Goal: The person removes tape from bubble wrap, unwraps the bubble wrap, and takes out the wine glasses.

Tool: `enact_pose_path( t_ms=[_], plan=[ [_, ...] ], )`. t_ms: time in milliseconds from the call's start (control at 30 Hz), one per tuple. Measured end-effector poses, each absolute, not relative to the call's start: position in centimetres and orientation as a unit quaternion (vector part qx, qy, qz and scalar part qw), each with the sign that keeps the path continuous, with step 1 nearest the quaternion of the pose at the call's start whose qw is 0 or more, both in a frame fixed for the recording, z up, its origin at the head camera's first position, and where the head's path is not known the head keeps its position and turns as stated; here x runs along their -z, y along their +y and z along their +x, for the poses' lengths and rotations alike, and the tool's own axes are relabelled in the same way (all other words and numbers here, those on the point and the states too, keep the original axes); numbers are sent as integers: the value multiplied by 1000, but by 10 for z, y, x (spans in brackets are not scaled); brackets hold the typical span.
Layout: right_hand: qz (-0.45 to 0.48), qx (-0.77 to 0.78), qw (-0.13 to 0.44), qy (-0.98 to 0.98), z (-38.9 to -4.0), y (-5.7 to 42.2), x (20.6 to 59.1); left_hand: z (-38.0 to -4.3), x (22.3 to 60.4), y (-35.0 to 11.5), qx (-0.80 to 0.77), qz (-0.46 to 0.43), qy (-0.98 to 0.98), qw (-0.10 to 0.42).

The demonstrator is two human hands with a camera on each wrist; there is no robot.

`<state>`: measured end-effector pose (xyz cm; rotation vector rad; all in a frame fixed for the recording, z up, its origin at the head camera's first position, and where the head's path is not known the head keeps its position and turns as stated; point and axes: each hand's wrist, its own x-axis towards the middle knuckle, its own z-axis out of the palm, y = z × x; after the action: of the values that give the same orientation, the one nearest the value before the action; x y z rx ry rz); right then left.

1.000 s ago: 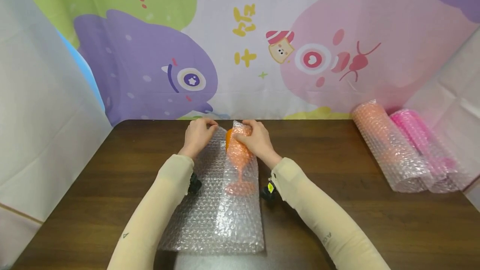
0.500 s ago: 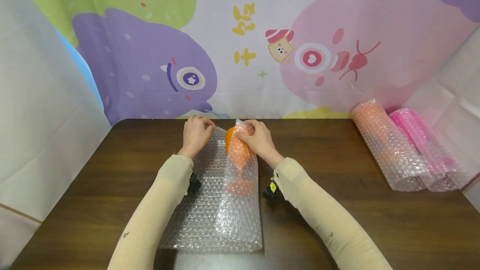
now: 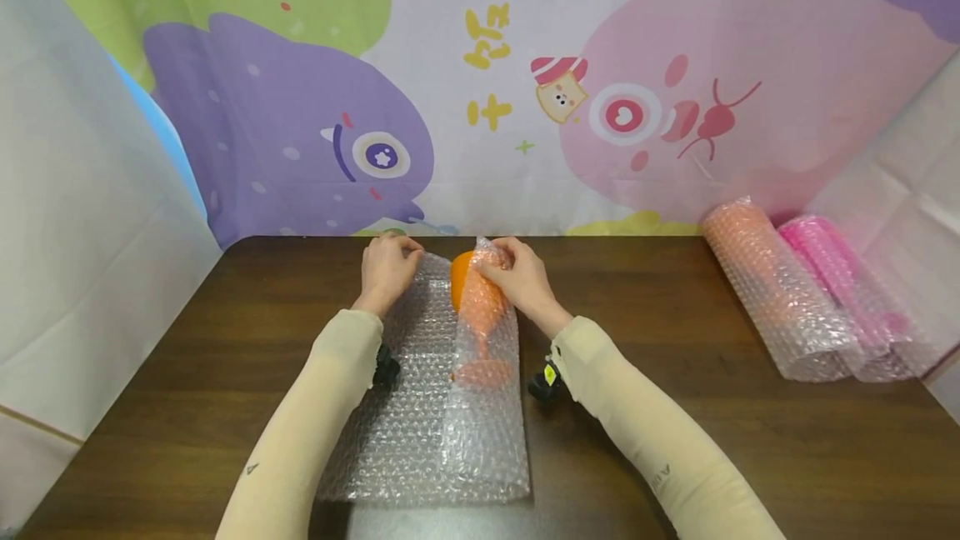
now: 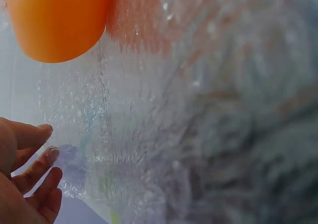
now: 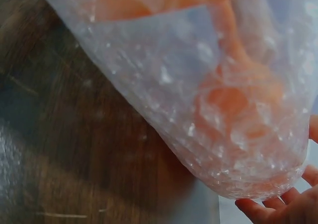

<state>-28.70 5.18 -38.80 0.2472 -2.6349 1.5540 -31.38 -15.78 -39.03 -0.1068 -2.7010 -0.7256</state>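
Observation:
An orange goblet [image 3: 461,283] lies on a sheet of bubble wrap [image 3: 405,407], bowl toward the far table edge. A fold of the sheet covers its right side, stem and base; the bowl's left side shows bare orange. My right hand [image 3: 523,275] grips the folded wrap around the bowl, thumb on top. In the right wrist view, fingertips [image 5: 247,204] curl at the wrapped end. My left hand [image 3: 387,271] pinches the sheet's far left corner. The left wrist view shows its thumb and fingers [image 4: 35,177] at the film's edge, below the bare bowl [image 4: 59,20].
Two bubble-wrapped rolls, one orange [image 3: 776,294] and one pink [image 3: 847,273], lie side by side at the right of the brown wooden table [image 3: 630,440]. A cartoon-printed curtain [image 3: 480,173] hangs behind the far edge. White panels [image 3: 90,215] flank the table.
The folded wrap over the goblet has shifted slightly right with my right hand, baring more of the orange bowl. My left hand has moved a little left, still at the corner.

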Motion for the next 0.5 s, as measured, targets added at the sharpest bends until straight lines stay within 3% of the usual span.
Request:
enact_pose_path(
  t_ms=[500],
  plan=[
    [71,-530,47,-844,-286,59,391,-315,394,-158,284,-9,-949,140]
  ],
)
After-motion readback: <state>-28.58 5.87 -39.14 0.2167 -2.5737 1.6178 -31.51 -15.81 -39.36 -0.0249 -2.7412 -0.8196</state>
